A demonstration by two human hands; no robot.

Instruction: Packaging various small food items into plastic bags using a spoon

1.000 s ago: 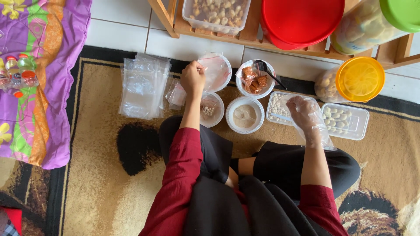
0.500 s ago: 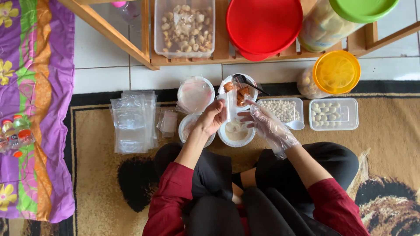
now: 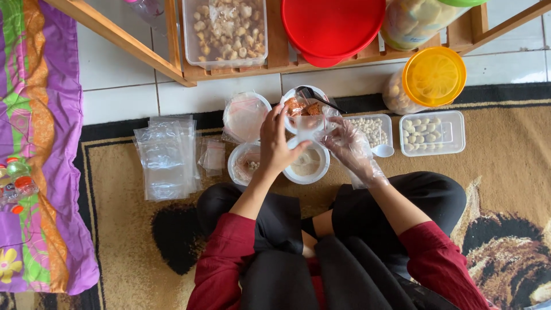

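Note:
I sit cross-legged on a patterned rug. My bare left hand point(image 3: 276, 144) and my right hand point(image 3: 350, 146), which wears a clear plastic glove, hold a small clear plastic bag point(image 3: 308, 127) between them, above a white bowl of pale paste point(image 3: 307, 164). Just beyond the bag is a white bowl with brown fried pieces point(image 3: 303, 106) and a black spoon. Left of my left hand sit a white bowl with a few small balls point(image 3: 244, 163) and a round bowl covered with plastic point(image 3: 245, 116).
A stack of clear bags point(image 3: 166, 156) lies on the rug at left. Two clear trays of white pieces point(image 3: 431, 133) and a yellow-lidded jar point(image 3: 431, 77) sit at right. A wooden shelf point(image 3: 275, 57) holds a red-lidded tub and clear containers. A purple cloth point(image 3: 40, 143) lies far left.
My left hand came from the far covered bowl toward the middle, and my right hand left the tray of white balls. Both now hold the small bag together.

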